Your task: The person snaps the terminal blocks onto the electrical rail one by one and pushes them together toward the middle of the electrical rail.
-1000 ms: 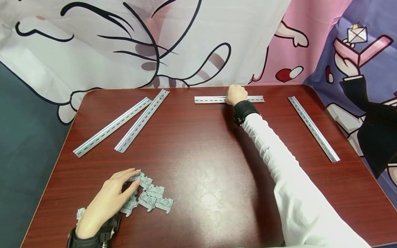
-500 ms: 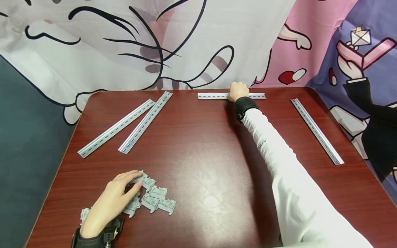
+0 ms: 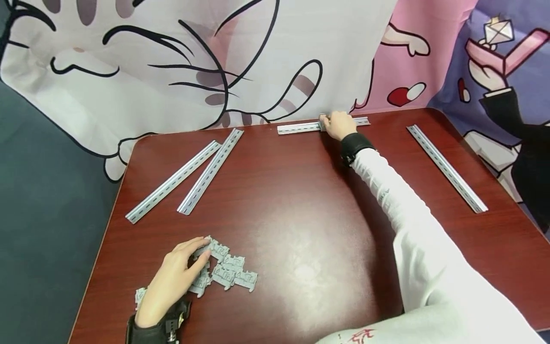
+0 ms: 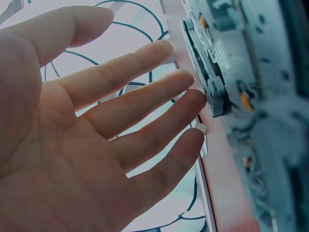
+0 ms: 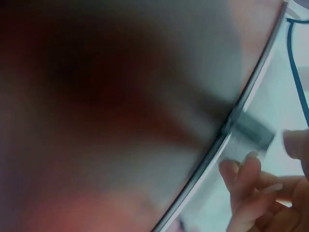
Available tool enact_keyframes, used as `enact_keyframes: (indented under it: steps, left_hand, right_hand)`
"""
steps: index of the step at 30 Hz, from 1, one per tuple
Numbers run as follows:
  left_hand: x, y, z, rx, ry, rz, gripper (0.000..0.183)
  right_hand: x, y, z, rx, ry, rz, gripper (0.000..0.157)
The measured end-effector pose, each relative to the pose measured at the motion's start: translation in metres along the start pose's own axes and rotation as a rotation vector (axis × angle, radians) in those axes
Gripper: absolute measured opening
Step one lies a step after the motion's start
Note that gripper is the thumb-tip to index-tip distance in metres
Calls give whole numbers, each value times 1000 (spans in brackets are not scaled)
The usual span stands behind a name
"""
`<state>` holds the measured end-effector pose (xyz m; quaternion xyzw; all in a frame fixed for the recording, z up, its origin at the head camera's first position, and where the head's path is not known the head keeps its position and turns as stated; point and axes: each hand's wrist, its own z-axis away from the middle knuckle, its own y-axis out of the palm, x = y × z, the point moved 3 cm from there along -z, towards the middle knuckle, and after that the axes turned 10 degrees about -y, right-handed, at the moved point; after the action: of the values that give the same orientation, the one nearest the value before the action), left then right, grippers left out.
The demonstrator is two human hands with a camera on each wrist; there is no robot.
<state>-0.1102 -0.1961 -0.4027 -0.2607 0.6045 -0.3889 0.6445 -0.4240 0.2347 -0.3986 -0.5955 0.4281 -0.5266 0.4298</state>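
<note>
At the far table edge in the head view, my right hand (image 3: 341, 125) is at a slotted metal DIN rail (image 3: 298, 128). A grey terminal block (image 5: 253, 130) stands on that rail in the right wrist view. My curled fingers (image 5: 246, 176) are close beside the block, while the thumb stands apart from it; whether a fingertip touches it I cannot tell. My left hand (image 3: 178, 274) reaches over a loose group of grey terminal blocks (image 3: 234, 272) at the near left. Its fingers look extended and spread in the left wrist view, the tips close to a block (image 4: 205, 72).
Two more rails (image 3: 172, 183) (image 3: 210, 172) lie slanted at the left, their far ends meeting. Another rail (image 3: 447, 168) lies along the right side. A printed cloth (image 3: 275, 62) hangs right behind the table (image 3: 275, 200).
My right hand has shifted a little to the right along the rail, and the grey block now shows at its fingertips. The head view has tilted slightly. The left hand keeps its place.
</note>
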Motion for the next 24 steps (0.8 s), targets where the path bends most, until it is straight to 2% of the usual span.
enact_keyframes:
  steps: [3, 6, 8, 10, 12, 15, 17, 20, 24]
  left_hand:
    - [0, 2, 3, -16, -4, 1, 37]
    - [0, 2, 3, -23, 4, -4, 37]
    - [0, 2, 3, -23, 7, -6, 38]
    - [1, 1, 4, -23, 10, -5, 38]
    - [1, 0, 4, -28, 13, -7, 38]
    - [2, 1, 5, -35, 15, -8, 37]
    - [3, 1, 6, -38, 13, -5, 37]
    - [3, 2, 8, -40, 8, 1, 38]
    - [3, 1, 10, -42, -4, 6, 38]
  right_hand:
    - [-29, -11, 15, -66, 19, -12, 53]
    - [-69, -24, 36, -151, 79, 11, 47]
    - [-94, -32, 51, -158, 143, 45, 48]
    - [-115, -37, 63, -98, 219, 73, 54]
    - [-130, -40, 73, 13, 302, 87, 64]
    - [-143, -39, 86, 215, 422, 35, 79]
    - [-147, -39, 92, 303, 479, -9, 84]
    - [-148, -39, 95, 404, 460, 11, 84]
    - [-145, -38, 90, 462, 326, 85, 77]
